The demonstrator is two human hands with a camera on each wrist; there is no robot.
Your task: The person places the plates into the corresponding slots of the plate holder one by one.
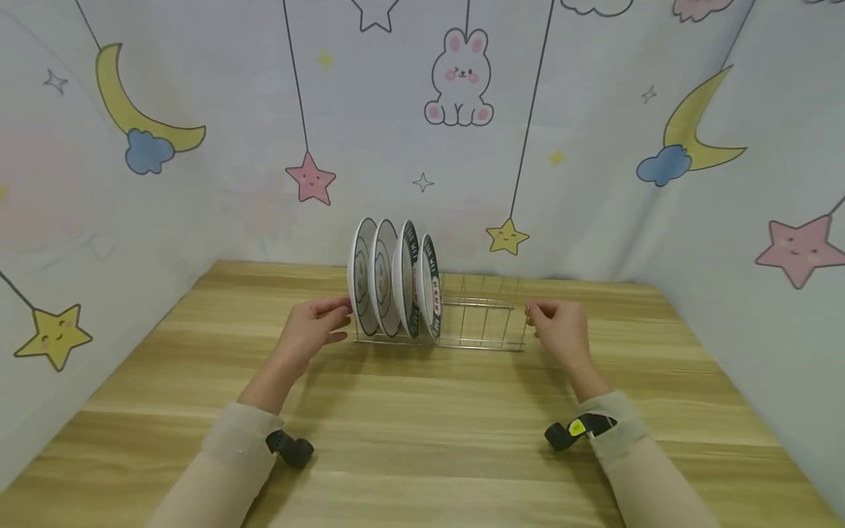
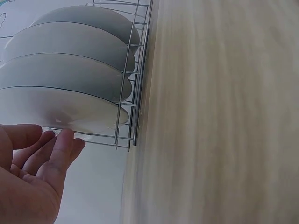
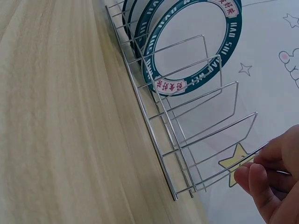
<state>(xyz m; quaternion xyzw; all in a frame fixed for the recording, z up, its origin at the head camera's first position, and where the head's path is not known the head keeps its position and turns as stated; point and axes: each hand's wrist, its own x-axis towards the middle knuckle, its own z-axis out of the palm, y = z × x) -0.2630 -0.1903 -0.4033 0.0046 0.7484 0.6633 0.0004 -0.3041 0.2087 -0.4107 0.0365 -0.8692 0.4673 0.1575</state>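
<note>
A silver wire dish rack (image 1: 482,343) stands on the wooden table, with several plates upright in its left half. The two right-hand plates (image 1: 429,286) have green rims with white lettering and red marks; the two on the left (image 1: 361,279) are white with a grey line drawing. My left hand (image 1: 315,326) is at the rack's left end, thumb and fingers around the end wire beside the outermost plate (image 2: 70,109); its exact contact is partly hidden. At the right end, my right hand (image 1: 561,330) pinches the end wire (image 3: 224,173) between thumb and fingers.
Light wood-grain table (image 1: 422,440) extends in front of the rack and to both sides. Behind it hangs a pale backdrop (image 1: 396,132) with cartoon moons, stars and a rabbit. Dark wrist cameras (image 1: 297,451) are strapped over the sleeves. Wire dividers (image 3: 233,100) rise from the rack's right half.
</note>
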